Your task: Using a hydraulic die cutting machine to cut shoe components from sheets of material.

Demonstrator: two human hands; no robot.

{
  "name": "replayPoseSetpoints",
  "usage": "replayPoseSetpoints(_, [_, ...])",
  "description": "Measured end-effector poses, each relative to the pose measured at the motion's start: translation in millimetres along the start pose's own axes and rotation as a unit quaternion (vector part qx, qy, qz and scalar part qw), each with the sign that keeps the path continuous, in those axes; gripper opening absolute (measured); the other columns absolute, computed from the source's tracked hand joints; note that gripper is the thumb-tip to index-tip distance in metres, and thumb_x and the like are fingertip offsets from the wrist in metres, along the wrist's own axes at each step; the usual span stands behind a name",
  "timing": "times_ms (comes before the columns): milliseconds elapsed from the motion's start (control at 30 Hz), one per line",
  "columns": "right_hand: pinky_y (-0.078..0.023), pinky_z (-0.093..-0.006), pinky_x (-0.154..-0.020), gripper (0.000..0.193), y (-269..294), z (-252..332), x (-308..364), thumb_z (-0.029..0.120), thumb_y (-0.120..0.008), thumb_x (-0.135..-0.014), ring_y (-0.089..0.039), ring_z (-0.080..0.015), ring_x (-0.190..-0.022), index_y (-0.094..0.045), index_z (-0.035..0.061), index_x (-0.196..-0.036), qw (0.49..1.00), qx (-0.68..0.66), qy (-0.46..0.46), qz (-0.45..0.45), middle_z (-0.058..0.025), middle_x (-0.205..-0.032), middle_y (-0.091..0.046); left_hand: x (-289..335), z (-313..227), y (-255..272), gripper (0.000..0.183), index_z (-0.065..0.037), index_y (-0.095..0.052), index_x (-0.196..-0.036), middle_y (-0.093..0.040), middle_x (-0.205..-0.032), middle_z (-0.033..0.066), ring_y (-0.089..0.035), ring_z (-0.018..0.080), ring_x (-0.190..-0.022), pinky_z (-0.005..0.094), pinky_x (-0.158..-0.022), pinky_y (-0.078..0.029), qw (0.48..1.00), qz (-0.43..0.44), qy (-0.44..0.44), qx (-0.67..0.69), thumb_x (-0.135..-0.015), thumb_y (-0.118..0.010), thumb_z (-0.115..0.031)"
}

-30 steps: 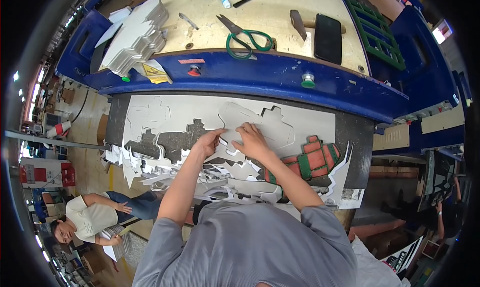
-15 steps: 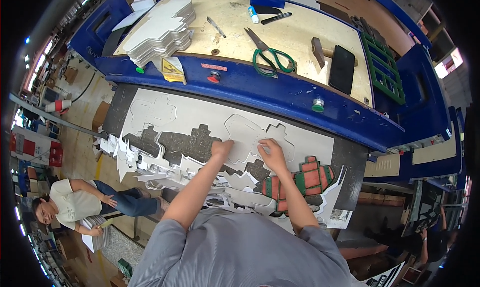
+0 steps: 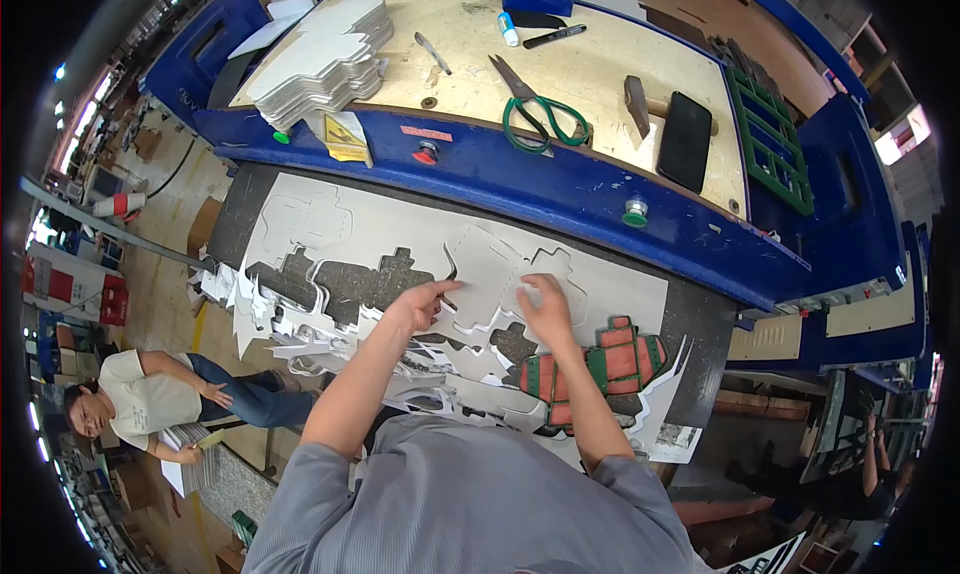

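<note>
A die-cut white cardboard piece (image 3: 488, 259) lies partly loosened from the large white sheet (image 3: 385, 209), with a dark gap along its left edge. My left hand (image 3: 425, 306) pinches that edge, thumb and forefinger together. My right hand (image 3: 547, 309) rests at the piece's right side, fingers bent and apart, touching the board. Another cut outline (image 3: 560, 274) lies in the sheet beside it. By my right forearm sits a cutting die (image 3: 638, 362) with red-pink padding and a green frame. Dark cut-out holes and torn white scrap (image 3: 330, 344) spread to the left and nearer me.
A blue machine beam (image 3: 480, 169) with push buttons spans the far side. Above it, a wooden shelf (image 3: 450, 34) carries stacked white cutouts (image 3: 325, 59), green-handled scissors (image 3: 540, 119), a hammer (image 3: 638, 106), a phone (image 3: 686, 139) and pens. A person (image 3: 150, 404) is at the left.
My left hand has shifted slightly left and its grip has turned. A dark gap has opened at the cardboard piece's left edge. My right hand has barely moved.
</note>
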State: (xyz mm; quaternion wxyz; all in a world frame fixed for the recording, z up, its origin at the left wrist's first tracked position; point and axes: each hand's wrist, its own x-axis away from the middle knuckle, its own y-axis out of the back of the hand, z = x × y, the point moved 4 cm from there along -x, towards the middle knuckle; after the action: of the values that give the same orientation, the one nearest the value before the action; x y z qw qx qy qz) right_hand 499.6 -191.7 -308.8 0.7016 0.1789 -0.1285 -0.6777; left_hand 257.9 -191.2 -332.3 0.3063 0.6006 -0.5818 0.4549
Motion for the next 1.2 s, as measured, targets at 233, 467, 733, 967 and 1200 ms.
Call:
replayPoseSetpoints(233, [-0.036,-0.0407,-0.103,0.048,-23,85,29,0.021,-0.068,-0.081,-0.043,-0.0340,-0.124,-0.053,0.0005,-0.122,0.981,0.061,0.161,0.093,-0.0178,-0.126,-0.050,76,-9,-32,0.026,-0.010,-0.066,-0.067,-0.060,-0.059,0.0037,-0.060,0.0166,-0.067,0.0365,-0.073,-0.042,0.844,-0.188,-0.346,-0.363,-0.077,-0.071,-0.034])
replayPoseSetpoints(467, [-0.044,-0.0321,-0.087,0.013,16,91,34,0.006,-0.057,-0.087,-0.059,-0.0237,-0.094,-0.062,-0.0022,-0.096,0.994,-0.071,0.081,-0.019,-0.0134,-0.098,-0.062,20,-25,-23,0.022,-0.002,-0.066,-0.073,-0.064,-0.064,0.0127,-0.064,0.0214,-0.064,0.0347,-0.062,-0.047,0.865,-0.098,-0.400,-0.286,-0.074,-0.073,-0.023])
replayPoseSetpoints(733, [-0.046,-0.0330,-0.086,0.015,27,43,66,0.010,-0.059,-0.087,-0.061,-0.0275,-0.095,-0.062,-0.0012,-0.097,0.987,0.022,-0.028,-0.158,-0.0151,-0.097,-0.064,0,-3,3,0.006,-0.002,-0.063,-0.080,-0.066,-0.071,0.0059,-0.064,0.0133,-0.069,0.0290,-0.064,-0.050,0.882,0.004,-0.400,-0.250,-0.081,-0.067,-0.007])
replayPoseSetpoints(967, [-0.038,-0.0441,-0.097,0.029,85,-24,72,0.018,-0.061,-0.083,-0.048,-0.0366,-0.111,-0.060,0.0025,-0.107,0.906,0.323,-0.124,-0.244,-0.0167,-0.116,-0.054,-57,-25,-2,0.024,0.000,-0.061,-0.093,-0.067,-0.091,0.0083,-0.065,0.0179,-0.083,0.0314,-0.069,-0.047,0.938,0.125,-0.185,-0.265,-0.085,-0.068,-0.022])
replayPoseSetpoints(1200, [-0.028,-0.0482,-0.107,0.036,81,-48,100,0.020,-0.058,-0.083,-0.037,-0.0329,-0.128,-0.058,0.0116,-0.118,0.886,0.414,-0.029,-0.204,-0.0126,-0.136,-0.043,-5,-26,-15,0.042,-0.001,-0.054,-0.072,-0.054,-0.071,0.0068,-0.047,0.0125,-0.065,0.0322,-0.054,-0.040,0.893,0.110,-0.255,-0.353,-0.077,-0.078,-0.035])
